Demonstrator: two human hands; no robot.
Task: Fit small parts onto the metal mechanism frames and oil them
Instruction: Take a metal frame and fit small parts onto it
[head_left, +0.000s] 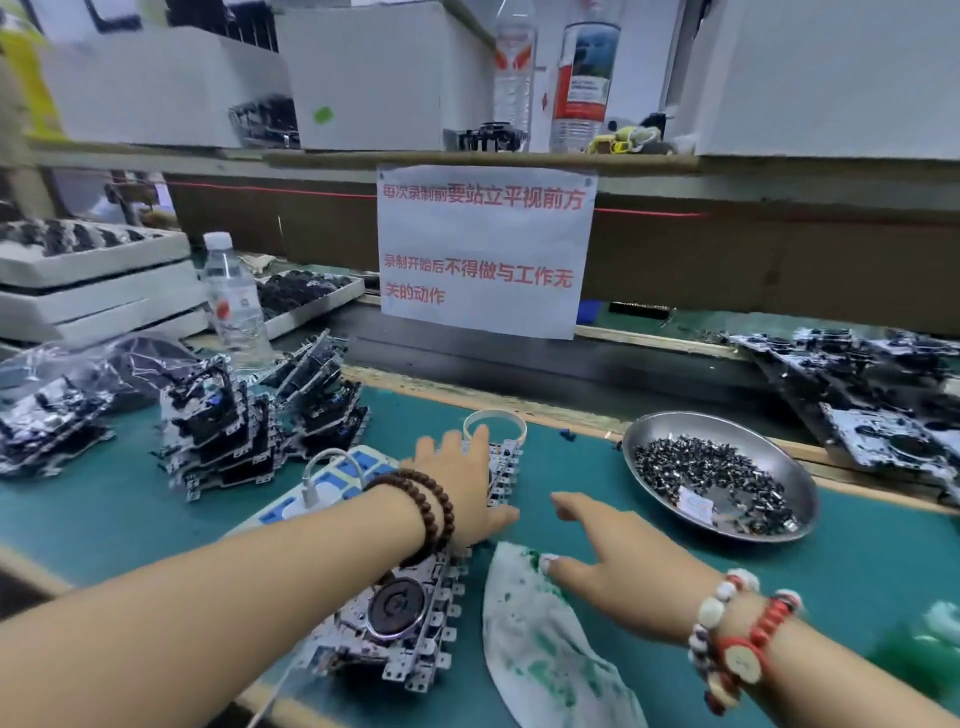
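hands x2 open: left hand (464, 480) on frame stack (415, 597), right hand (618, 558)

shiny metal dish (644, 441), matt green mat (857, 561), stained cloth (540, 649)

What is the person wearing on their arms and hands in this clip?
Both forearms are bare, with no sleeves or gloves. The left wrist carries a double-wrapped dark brown wooden bead bracelet. The right wrist has red and white bead bracelets, one with a round cream disc.

White paper notice (485, 249) with red characters hung from wooden shelf (467, 158), clear water bottle (236, 304) stood left on green mat (857, 571), two bottles (550, 78) set on the shelf, green-stained cloth (540, 644) laid near front, power strip (322, 488) partly seen.
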